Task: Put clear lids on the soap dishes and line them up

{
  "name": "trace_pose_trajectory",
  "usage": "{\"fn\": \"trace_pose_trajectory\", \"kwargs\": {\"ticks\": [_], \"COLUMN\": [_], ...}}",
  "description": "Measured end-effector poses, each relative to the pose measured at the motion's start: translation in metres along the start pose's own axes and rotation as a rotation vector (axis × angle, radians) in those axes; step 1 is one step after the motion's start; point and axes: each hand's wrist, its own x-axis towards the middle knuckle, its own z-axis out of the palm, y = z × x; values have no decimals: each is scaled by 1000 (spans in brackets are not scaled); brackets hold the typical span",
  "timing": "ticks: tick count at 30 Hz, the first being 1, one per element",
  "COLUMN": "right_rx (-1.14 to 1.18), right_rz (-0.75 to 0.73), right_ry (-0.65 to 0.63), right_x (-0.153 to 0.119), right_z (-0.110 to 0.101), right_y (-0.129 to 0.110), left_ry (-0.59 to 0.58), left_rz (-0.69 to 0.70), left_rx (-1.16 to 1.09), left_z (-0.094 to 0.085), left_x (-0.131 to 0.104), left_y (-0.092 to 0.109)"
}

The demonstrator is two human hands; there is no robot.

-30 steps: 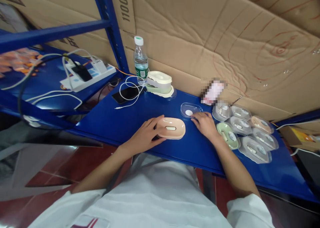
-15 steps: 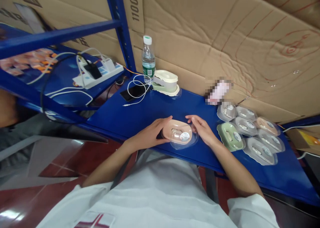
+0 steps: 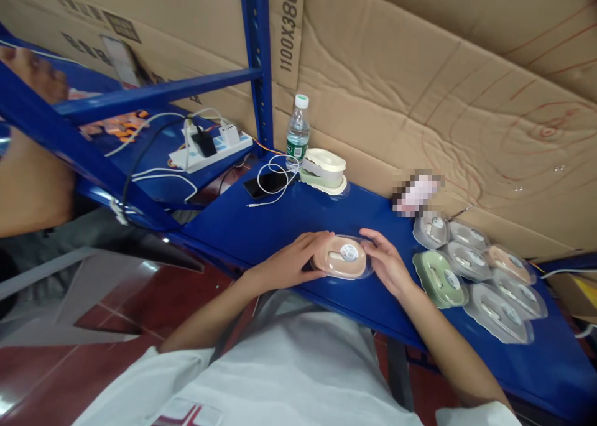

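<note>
A peach oval box [image 3: 338,265] under a clear plastic cover, with a round white label on top, is at the front edge of the blue table [image 3: 233,227]. My left hand [image 3: 293,258] grips its left end, thumb on the near side and fingers on the far side. My right hand [image 3: 388,265] has curved fingers against the right end of the clear cover. To its right sits a green covered box [image 3: 438,278], in front of several grey ones [image 3: 497,311] and another peach one [image 3: 510,264].
A cream-lidded stack of boxes [image 3: 325,168], a water bottle [image 3: 298,130] and a black phone [image 3: 265,185] under a white cable stand at the back. Cardboard [image 3: 373,90] lines the rear. Past a blue frame post [image 3: 256,59] are a power strip [image 3: 212,152] and another person's arm [image 3: 32,183].
My right fingers have closed in onto the right end of the peach box, and its cover now sits more squarely over it. The view has shifted; another person's hand appears at the left.
</note>
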Motion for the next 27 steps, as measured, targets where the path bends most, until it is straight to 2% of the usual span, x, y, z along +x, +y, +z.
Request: {"fn": "trace_pose_trajectory", "kwargs": {"ticks": [4, 12, 14, 18, 22, 27], "right_rx": [-2, -63, -191, -650, -912, -1044], "right_rz": [-36, -67, -132, -353, -498, -508], "right_ry": [41, -73, -171, -399, -424, -457], "right_x": [0, 1, 0, -3, -2, -3], "right_z": [2, -1, -5, -11, -12, -11], "right_y": [2, 10, 10, 10, 11, 4], "left_ry": [36, 88, 94, 93, 91, 47], "left_rz": [-16, -77, -58, -45, -58, -78], "left_rx": [-1, -29, -54, -119, -128, -107], "left_z": [-2, 0, 0, -4, -5, -3], "left_x": [-1, -3, -3, -2, -1, -2], "left_y": [2, -1, -2, -4, -5, -4]}}
